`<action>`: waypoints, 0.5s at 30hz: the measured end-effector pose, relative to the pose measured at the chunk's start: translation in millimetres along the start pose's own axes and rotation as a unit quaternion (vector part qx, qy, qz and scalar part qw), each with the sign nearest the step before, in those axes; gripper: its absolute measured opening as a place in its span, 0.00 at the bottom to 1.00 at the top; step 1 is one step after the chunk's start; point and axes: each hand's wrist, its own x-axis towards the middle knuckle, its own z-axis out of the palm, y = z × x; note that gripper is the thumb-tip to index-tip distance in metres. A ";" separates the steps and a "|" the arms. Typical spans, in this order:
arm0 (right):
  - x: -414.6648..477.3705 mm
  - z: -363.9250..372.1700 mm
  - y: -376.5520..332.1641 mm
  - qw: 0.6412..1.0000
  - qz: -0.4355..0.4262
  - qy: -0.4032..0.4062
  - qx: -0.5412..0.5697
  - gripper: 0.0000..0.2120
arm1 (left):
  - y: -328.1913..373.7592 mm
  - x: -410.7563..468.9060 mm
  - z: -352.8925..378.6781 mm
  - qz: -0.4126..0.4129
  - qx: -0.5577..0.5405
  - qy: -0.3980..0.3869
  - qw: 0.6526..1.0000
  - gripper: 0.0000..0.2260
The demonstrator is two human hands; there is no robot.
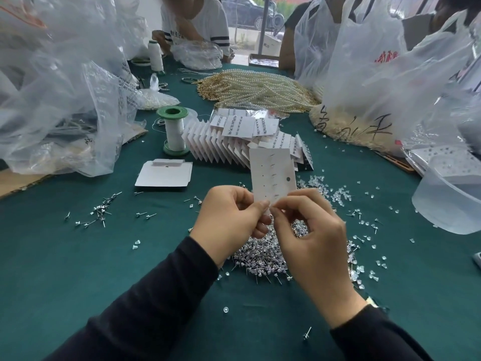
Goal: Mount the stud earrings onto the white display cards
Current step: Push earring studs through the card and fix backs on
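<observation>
Nearest: left hand (229, 214) and right hand (309, 230), both grips are pinching bottom edge of white punched display card (273, 170), partly covering silver stud-earring heap (260, 259) on green surface (78, 256).

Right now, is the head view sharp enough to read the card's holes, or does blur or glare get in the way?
Head view: card sharp, holes readable; light soft, shadows faint; bags at the sides glare mildly; wide-angle stretches the corners; background soft.

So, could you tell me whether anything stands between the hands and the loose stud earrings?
Nothing visible does. The left hand and right hand both pinch the white card at its lower edge, directly above the stud earring pile.
</observation>
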 end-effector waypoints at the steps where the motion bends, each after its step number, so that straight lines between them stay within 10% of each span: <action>1: -0.7 1.1 0.4 1.000 -0.001 0.006 -0.005 0.03 | -0.9 -0.3 0.6 0.002 0.003 0.004 1.000 0.11; 15: -4.7 7.6 0.9 0.999 -0.010 0.019 -0.042 0.05 | -6.9 -1.7 7.7 0.014 0.006 0.028 1.000 0.12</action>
